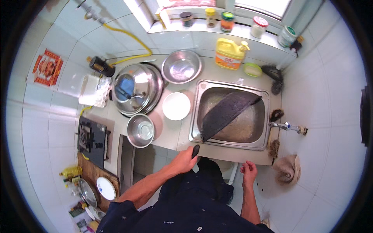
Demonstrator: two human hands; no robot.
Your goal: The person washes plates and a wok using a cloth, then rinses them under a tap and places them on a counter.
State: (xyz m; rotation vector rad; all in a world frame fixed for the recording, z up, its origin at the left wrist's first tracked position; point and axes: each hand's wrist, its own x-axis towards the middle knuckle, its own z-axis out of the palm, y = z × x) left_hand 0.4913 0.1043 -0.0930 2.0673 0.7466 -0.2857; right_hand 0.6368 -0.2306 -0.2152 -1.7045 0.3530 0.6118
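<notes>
My left hand (186, 159) is closed around the black handle (195, 151) of a dark wok (225, 116). The wok is tilted steeply over the steel sink (195, 128), so it is seen almost edge-on. A small second grip shows at its upper right end. Whether the wok touches the basin, I cannot tell. Before the front edge of the counter, to the right, my right hand (249, 171) hangs with loosely curled fingers and nothing visible in it.
Left of the sink stand a white plate (176, 106), a steel bowl (140, 131), a steel basin (181, 66) and a large lidded pan (132, 87). A tap (284, 126) and brushes line the right side. Behind is a yellow soap jug (229, 54); a cloth (288, 169) hangs right.
</notes>
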